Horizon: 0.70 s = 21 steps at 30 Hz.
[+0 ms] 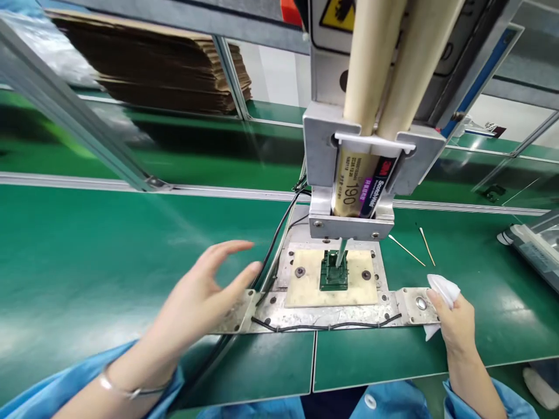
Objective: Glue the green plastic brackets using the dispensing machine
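Note:
A small dark green part (333, 272) sits in a beige fixture plate (305, 285) on a metal base (332, 317). A dispenser nozzle (341, 251) touches the part from above, fed by a twin adhesive cartridge (362, 186) in a metal bracket. My left hand (205, 291) hovers open left of the base, fingers spread, holding nothing. My right hand (454, 326) rests at the base's right end, closed on a crumpled white wipe (443, 291), thumb next to a round metal button (421, 302).
The green bench mat (87, 262) spreads all round. Black cables (275, 244) run from the dispenser down past my left hand. Two thin wooden sticks (414, 244) lie right of the machine. Stacked cardboard (152, 64) stands behind. A device (537, 244) sits at the far right.

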Each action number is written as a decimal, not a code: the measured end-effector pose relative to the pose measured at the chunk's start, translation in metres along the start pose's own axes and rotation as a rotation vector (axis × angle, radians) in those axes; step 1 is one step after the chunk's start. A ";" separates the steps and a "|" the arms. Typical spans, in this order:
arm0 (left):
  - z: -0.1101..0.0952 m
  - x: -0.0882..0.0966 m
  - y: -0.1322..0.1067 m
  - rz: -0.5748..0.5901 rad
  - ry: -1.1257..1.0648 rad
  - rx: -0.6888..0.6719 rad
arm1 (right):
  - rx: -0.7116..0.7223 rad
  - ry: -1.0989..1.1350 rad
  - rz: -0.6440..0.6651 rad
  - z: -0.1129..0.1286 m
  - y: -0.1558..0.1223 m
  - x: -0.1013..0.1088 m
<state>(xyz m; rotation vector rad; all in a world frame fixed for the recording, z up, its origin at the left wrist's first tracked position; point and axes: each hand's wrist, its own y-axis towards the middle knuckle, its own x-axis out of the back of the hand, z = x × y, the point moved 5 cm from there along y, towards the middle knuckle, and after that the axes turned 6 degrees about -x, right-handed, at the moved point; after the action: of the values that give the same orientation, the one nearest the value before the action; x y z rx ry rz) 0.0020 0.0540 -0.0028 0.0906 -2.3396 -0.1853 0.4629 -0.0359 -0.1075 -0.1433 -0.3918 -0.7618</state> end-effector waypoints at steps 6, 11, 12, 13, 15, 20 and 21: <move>0.064 -0.017 -0.037 0.126 -0.471 0.355 | 0.052 -0.086 0.180 0.008 -0.001 -0.004; 0.062 -0.027 -0.046 0.040 -0.631 0.398 | 0.093 -0.086 0.179 0.011 -0.001 -0.003; 0.060 -0.027 -0.046 0.044 -0.629 0.403 | 0.096 -0.081 0.182 0.011 -0.002 -0.003; 0.058 -0.026 -0.046 0.049 -0.625 0.408 | 0.095 -0.076 0.184 0.011 -0.002 -0.003; 0.055 -0.024 -0.045 0.055 -0.617 0.416 | 0.081 -0.070 0.192 0.012 -0.002 -0.004; 0.050 -0.022 -0.045 0.033 -0.633 0.420 | 0.044 -0.069 0.225 0.015 -0.002 -0.003; 0.049 -0.022 -0.046 0.028 -0.644 0.429 | 0.042 -0.071 0.230 0.017 -0.002 -0.002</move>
<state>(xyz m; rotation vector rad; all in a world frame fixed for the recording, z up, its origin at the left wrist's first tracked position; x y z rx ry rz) -0.0178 0.0170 -0.0593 0.2374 -2.9851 0.3595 0.4552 -0.0309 -0.0924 -0.1733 -0.4503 -0.5227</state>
